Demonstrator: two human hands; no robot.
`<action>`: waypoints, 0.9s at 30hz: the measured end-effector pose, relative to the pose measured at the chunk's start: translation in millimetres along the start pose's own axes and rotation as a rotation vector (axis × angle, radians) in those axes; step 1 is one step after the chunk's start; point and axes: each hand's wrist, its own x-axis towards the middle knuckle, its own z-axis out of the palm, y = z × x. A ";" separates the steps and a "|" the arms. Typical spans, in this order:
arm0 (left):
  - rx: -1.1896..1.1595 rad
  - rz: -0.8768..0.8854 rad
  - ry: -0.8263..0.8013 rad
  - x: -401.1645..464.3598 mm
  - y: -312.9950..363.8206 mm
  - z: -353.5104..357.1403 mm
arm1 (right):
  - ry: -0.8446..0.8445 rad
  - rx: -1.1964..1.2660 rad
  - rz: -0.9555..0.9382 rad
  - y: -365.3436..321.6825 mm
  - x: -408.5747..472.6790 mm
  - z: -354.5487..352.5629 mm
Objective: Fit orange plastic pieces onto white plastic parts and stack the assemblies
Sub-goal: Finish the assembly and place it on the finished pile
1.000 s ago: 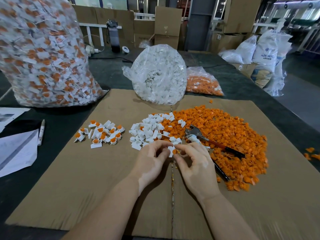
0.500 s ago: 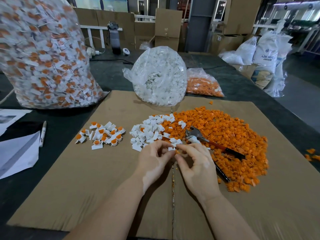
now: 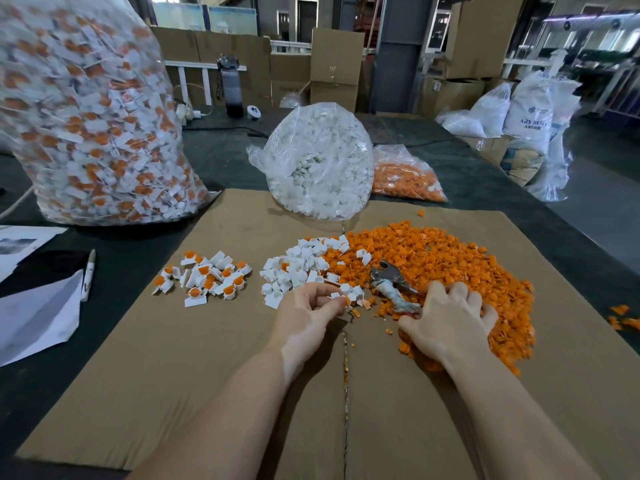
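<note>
1. The left hand [image 3: 308, 311] pinches a white part with its orange piece [image 3: 341, 299] fitted, held clear of the heaps.
2. The right hand [image 3: 450, 315] rests fingers spread on the orange pile [image 3: 450, 258], seemingly reaching for another piece; whether it grasps one I cannot tell; finished assemblies [image 3: 204, 277] lie left.

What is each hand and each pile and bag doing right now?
left hand: pinches a white-and-orange piece
right hand: spread on the orange pile
white pile: loose
finished pieces: heaped apart, left
pliers: lying unused
white-parts bag: full
</note>
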 end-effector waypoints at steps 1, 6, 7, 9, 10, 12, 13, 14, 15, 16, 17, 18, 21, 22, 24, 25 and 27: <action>-0.018 -0.010 0.001 -0.2 0.4 -0.2 | 0.031 0.011 -0.019 0.2 -0.9 -0.9; -0.219 -0.105 0.022 2.2 5.5 1.3 | 0.010 0.192 -0.155 -3.7 -10.3 -12.6; -0.262 -0.127 0.042 3.7 7.4 2.2 | -0.059 0.255 -0.179 -5.8 -12.8 -16.2; -0.353 -0.180 0.081 7.7 9.5 3.8 | -0.202 0.406 -0.228 -9.7 -18.4 -23.4; -0.389 -0.203 0.090 9.5 10.6 3.7 | -0.257 0.481 -0.252 -11.0 -20.3 -25.9; -0.377 -0.211 0.095 12.9 12.6 2.0 | -0.352 0.616 -0.269 -12.7 -24.5 -31.9; -0.356 -0.203 0.095 14.2 13.2 0.9 | -0.401 0.687 -0.258 -13.6 -25.9 -34.8; -0.338 -0.193 0.100 15.2 14.5 -0.2 | -0.449 0.756 -0.245 -14.4 -26.9 -37.4; -0.325 -0.188 0.108 16.0 15.8 -1.2 | -0.493 0.810 -0.234 -15.3 -27.7 -40.0; -0.323 -0.191 0.115 16.6 17.6 -1.3 | -0.527 0.845 -0.225 -15.9 -28.4 -42.7; -0.336 -0.204 0.120 17.0 19.0 -1.2 | -0.555 0.870 -0.220 -16.2 -28.8 -44.6; -0.356 -0.219 0.123 17.4 20.6 -0.8 | -0.579 0.888 -0.218 -16.3 -28.9 -46.0; -0.381 -0.240 0.148 19.1 22.8 -0.3 | -0.625 0.876 -0.235 -15.9 -28.9 -47.5; -0.377 -0.240 0.158 19.4 22.8 -0.4 | -0.632 0.870 -0.238 -16.5 -29.1 -48.1; -0.372 -0.241 0.172 19.8 22.5 0.4 | -0.648 0.883 -0.229 -17.7 -29.5 -49.3; -0.374 -0.238 0.176 19.8 22.4 0.9 | -0.654 0.882 -0.226 -18.5 -29.7 -50.1; -0.361 -0.236 0.181 19.3 22.3 2.2 | -0.642 0.833 -0.244 -20.4 -29.9 -49.8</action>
